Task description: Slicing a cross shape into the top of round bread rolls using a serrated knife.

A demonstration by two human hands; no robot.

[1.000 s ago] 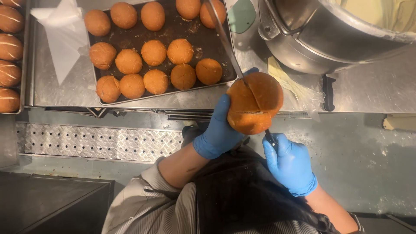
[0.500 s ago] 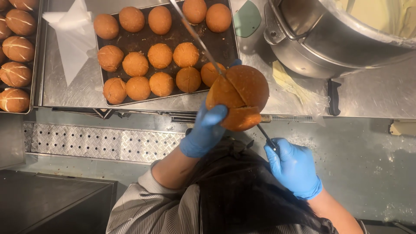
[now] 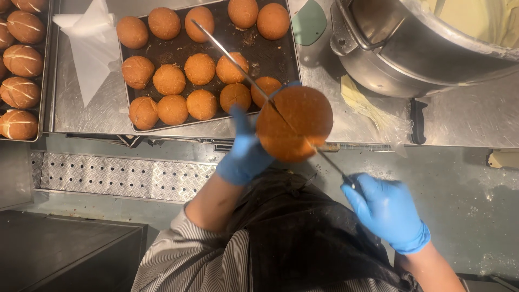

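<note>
Fingers of left hand (image 3: pixel 246 154) grip bun (image 3: pixel 294 123), right hand (image 3: pixel 385 211) hides knife (image 3: pixel 238 67) handle.

Steel mixing bowl (image 3: pixel 421 48) cut off by top and right edges; its pale contents only partly seen. Tray of scored buns (image 3: pixel 21 70) runs off left edge. Knife handle hidden inside right hand (image 3: pixel 386 211).

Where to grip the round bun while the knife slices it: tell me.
Grip the bun by its rounded rim on the side away from the knife, as the left hand does, cupping it from below. The blade crosses the middle diagonally, so fingers belong clear of that line. The right hand holds the handle.
</note>
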